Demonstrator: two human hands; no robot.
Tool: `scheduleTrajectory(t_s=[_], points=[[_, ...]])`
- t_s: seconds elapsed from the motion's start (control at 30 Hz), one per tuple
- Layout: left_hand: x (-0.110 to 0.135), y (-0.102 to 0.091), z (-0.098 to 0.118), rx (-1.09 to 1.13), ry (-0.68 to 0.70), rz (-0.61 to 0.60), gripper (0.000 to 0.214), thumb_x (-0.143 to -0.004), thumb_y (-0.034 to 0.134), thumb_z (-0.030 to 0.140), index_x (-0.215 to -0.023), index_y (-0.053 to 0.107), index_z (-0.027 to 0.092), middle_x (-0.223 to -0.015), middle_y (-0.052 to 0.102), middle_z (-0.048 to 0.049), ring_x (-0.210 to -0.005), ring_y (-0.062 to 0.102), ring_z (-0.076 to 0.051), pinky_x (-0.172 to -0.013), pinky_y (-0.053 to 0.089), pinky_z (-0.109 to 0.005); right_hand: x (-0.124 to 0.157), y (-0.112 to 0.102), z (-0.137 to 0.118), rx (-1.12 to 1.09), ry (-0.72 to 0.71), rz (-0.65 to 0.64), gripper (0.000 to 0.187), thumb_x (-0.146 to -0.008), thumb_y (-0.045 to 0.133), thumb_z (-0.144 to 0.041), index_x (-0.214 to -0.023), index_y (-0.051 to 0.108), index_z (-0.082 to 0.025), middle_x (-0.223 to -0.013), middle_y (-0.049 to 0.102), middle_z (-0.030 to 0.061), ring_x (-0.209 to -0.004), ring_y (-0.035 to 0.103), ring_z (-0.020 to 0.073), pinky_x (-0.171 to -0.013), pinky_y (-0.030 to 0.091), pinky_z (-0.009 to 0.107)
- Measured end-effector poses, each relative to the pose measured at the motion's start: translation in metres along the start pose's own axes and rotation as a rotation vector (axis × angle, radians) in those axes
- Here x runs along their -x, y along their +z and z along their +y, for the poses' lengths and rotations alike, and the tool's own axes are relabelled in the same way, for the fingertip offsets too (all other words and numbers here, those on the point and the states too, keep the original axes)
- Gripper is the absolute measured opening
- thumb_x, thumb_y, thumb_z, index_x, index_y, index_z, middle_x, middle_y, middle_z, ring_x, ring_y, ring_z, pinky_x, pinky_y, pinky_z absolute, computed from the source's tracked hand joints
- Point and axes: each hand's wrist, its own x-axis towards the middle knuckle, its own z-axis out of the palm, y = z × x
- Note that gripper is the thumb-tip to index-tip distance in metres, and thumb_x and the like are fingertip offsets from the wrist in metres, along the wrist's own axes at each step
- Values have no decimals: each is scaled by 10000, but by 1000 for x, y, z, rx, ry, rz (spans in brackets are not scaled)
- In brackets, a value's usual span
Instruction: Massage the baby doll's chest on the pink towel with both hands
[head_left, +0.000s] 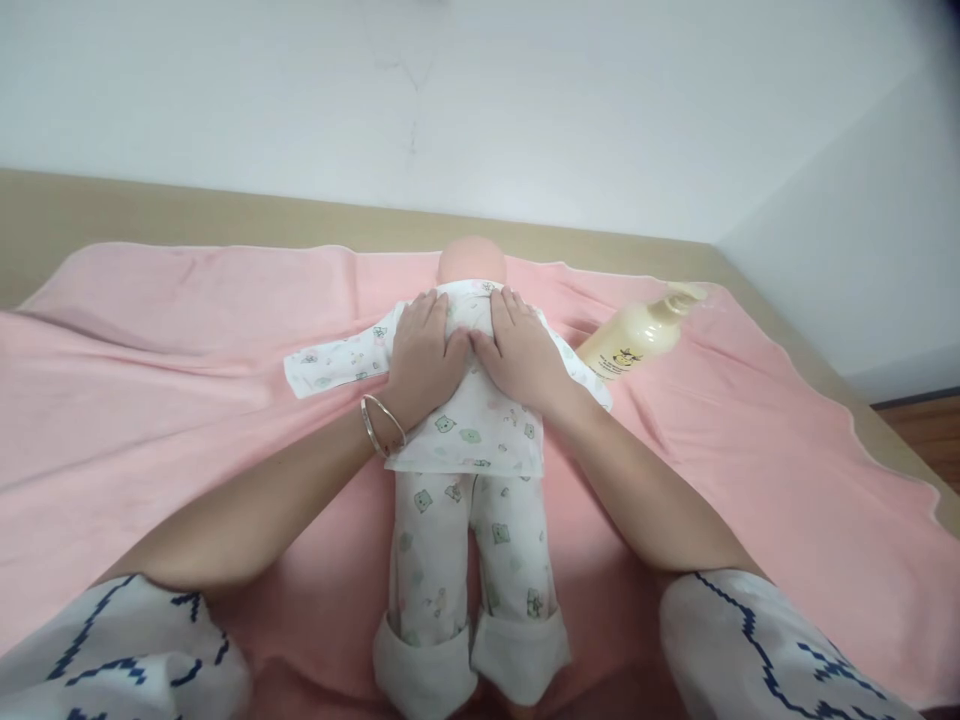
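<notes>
In the head view, a baby doll [469, 440] lies along a pink towel [187, 350], fully dressed in a printed top and trousers. The left hand [424, 350] and right hand [521, 350] rest flat and spread on the doll's upper torso, thumbs touching, gripping nothing. A lotion bottle [637, 340] lies just right of the doll, untouched.

Face: out of sight. Only the bare back of the doll's head [471, 262] shows past the collar.
Upper back: my left hand [424, 352] and right hand [523, 352] lie flat on the doll [469, 440], so the shirt under my palms is covered.
Feet: can't see them; the rolled cuffs [469, 660] run into the bottom edge.
Bottle [636, 345]: label print too small to read, pump end blurred.
My sleeves [757, 650]: cut off at the bottom edge.
Pink towel [150, 360]: runs off the left edge.
</notes>
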Motion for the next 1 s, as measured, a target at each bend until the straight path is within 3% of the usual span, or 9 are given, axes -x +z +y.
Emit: scheduleTrajectory(t_s=[0.13,0.27,0.4,0.53,0.67,0.8,0.9,1.0], points=[[12,-7,17,-110,78,-50,564,-1047,379,329,-1499,552,41,-1627,519,-218,-1586,409,-370,-1357,290,-576,3,-1,-4,63,-5,-34,758,-1075,328,-384,-1674,228,70,-1752,208,263,-1654,191,379,-1365,159,559],[18,-11,27,-157,136,-78,566,-1042,303,247,-1496,560,27,-1630,520,-203,-1595,405,-327,-1362,308,-534,2,0,-3,78,-15,-1,739,-1085,300,-401,-1670,255,48,-1743,240,260,-1647,226,367,-1350,194,583],[11,-10,21,-108,101,-129,588,-998,362,233,-1532,534,56,-1673,470,-188,-1618,362,-331,-1368,271,-573,0,1,-1,106,6,-7,726,-1091,309,-387,-1667,254,51,-1743,248,254,-1645,237,356,-1355,190,562],[-4,-8,6,-60,76,-178,611,-1011,402,304,-1584,479,106,-1720,404,-165,-1652,283,-338,-1378,197,-587,6,2,-2,143,-15,72,674,-1100,309,-388,-1624,361,34,-1673,399,270,-1582,374,376,-1312,282,590],[-16,-9,-5,-67,17,-203,598,-1056,394,384,-1563,489,80,-1696,431,-195,-1636,317,-346,-1374,222,-559,27,1,-20,224,2,128,609,-1114,316,-346,-1545,474,53,-1551,545,298,-1477,513,399,-1229,414,578],[-16,-13,2,-152,29,-175,539,-1084,375,360,-1455,554,13,-1607,519,-248,-1583,409,-352,-1360,276,-524,37,-4,-33,255,21,114,549,-1100,344,-251,-1541,499,37,-1557,550,278,-1490,514,374,-1218,448,541],[-7,-16,17,-229,64,-135,462,-1083,334,281,-1307,641,18,-1460,637,-250,-1472,535,-356,-1315,356,-542,26,-9,-25,141,16,72,500,-1095,328,-250,-1464,584,-30,-1562,567,225,-1502,500,356,-1199,474,538],[6,-19,30,-265,129,-144,430,-1057,326,200,-1259,672,43,-1419,668,-224,-1434,567,-344,-1270,426,-539,11,-10,-9,25,-32,50,492,-1091,297,-276,-1386,612,-38,-1539,580,237,-1483,507,367,-1201,465,559]])
